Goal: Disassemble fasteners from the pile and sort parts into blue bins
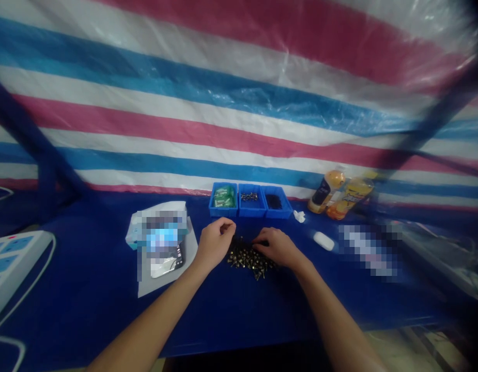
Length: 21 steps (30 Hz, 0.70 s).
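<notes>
Pile: small metal parts [248, 259], brassy and dark, heaped loose on the table [223, 323] between the two hands. The spot appears chosen so that either hand can reach it without stretching.
Left hand [215, 242]: at the pile's upper left edge, raised slightly toward the bins. Fingers curled, thumb and forefinger nearly closed in a pinch. Whether a part is gripped cannot be told at this size.
Right hand [278, 246]: at the pile's upper right edge, half closed, palm down, fingertips lowered to the parts. The low, bent posture would suit picking among small pieces. Contact appears likely; a grasp cannot be confirmed.
Bins: three, blue, side by side just beyond the hands, presumably for short reach; their walls keep the contents apart.
Left bin [224, 212]: green packets [224, 197].
Middle bin [251, 212]: a few shiny parts [249, 197].
Right bin [279, 213]: small dark items [274, 201], kind unclear.
Right side: crumpled tissue [299, 216] just beside the right bin; white case [324, 241] nearer the person; two bottles [323, 192] behind it, seemingly set aside from the working area.
Left side: phone [167, 263] lying on paper [146, 285], apart from the pile.
</notes>
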Each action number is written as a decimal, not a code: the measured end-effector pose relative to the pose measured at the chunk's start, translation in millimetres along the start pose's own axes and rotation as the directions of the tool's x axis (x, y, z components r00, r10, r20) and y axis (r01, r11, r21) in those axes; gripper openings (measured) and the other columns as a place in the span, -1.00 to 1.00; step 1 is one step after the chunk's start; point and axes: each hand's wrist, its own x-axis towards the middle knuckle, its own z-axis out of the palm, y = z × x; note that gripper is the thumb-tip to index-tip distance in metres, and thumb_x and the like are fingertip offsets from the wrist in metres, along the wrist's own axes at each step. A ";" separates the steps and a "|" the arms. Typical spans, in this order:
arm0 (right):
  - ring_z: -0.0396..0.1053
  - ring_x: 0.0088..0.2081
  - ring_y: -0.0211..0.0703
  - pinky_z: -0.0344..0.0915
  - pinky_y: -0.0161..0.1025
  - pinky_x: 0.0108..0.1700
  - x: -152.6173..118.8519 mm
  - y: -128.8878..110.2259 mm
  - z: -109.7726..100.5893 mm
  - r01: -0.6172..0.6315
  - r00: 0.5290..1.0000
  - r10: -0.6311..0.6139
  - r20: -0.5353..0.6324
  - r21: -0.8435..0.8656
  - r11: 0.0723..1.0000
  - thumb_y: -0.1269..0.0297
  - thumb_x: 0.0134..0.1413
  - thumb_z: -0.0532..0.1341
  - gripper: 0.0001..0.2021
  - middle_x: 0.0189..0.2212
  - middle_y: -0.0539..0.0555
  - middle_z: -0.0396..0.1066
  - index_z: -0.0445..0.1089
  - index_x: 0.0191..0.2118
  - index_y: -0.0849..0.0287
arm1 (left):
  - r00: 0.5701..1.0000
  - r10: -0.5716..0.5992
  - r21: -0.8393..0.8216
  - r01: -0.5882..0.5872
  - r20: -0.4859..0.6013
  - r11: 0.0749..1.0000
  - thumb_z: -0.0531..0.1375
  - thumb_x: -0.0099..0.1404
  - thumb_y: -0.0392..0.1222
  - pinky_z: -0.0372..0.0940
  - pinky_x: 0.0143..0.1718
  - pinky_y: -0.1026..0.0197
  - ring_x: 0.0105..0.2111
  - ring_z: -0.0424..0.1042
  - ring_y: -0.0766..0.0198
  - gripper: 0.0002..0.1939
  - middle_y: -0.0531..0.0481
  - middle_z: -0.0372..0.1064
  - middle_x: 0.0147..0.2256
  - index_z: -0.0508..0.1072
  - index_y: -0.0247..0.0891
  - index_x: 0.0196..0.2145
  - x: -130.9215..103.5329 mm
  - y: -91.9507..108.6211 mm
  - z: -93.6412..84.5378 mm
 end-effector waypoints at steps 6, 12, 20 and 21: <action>0.34 -0.17 -0.09 0.17 -0.20 -0.19 2.5 -11.8 2.8 -0.039 0.999 0.043 0.017 -0.173 0.984 0.30 0.17 0.17 -0.85 -0.24 0.07 0.45 0.50 -0.25 0.07 | 1.000 0.016 0.090 -0.018 0.020 0.996 0.11 0.26 -0.12 0.21 -0.24 0.19 -0.32 0.42 0.20 -0.80 0.05 0.48 -0.37 0.51 -0.19 -0.36 -1.7 1.2 1.3; 0.31 -0.14 -0.12 0.16 -0.21 -0.10 3.3 -11.2 2.1 -0.069 0.997 0.073 0.019 -0.163 0.984 0.31 0.26 0.08 -0.82 -0.18 0.08 0.44 0.42 -0.14 0.12 | 0.999 0.036 0.125 -0.038 0.018 0.991 0.10 0.27 -0.13 0.22 -0.24 0.21 -0.32 0.42 0.23 -0.80 0.08 0.48 -0.37 0.51 -0.18 -0.36 -1.4 1.0 2.3; 0.32 -0.13 -0.11 0.18 -0.19 -0.08 -0.1 1.9 -0.6 -0.025 0.999 0.027 0.017 -0.132 0.991 0.33 0.15 0.19 -0.86 -0.16 0.05 0.42 0.51 -0.24 0.05 | 0.998 0.067 0.142 -0.069 0.019 0.987 0.10 0.28 -0.15 0.23 -0.25 0.20 -0.33 0.43 0.23 -0.81 0.07 0.48 -0.37 0.50 -0.18 -0.36 -2.7 1.8 1.7; 0.33 -0.14 -0.12 0.19 -0.20 -0.09 0.4 2.1 0.2 -0.031 0.999 0.032 0.008 -0.122 0.992 0.35 0.15 0.19 -0.86 -0.18 0.06 0.43 0.50 -0.25 0.06 | 0.998 0.067 0.146 -0.070 0.021 0.987 0.10 0.28 -0.15 0.23 -0.25 0.20 -0.33 0.43 0.23 -0.81 0.07 0.48 -0.37 0.50 -0.18 -0.36 -2.7 1.5 1.8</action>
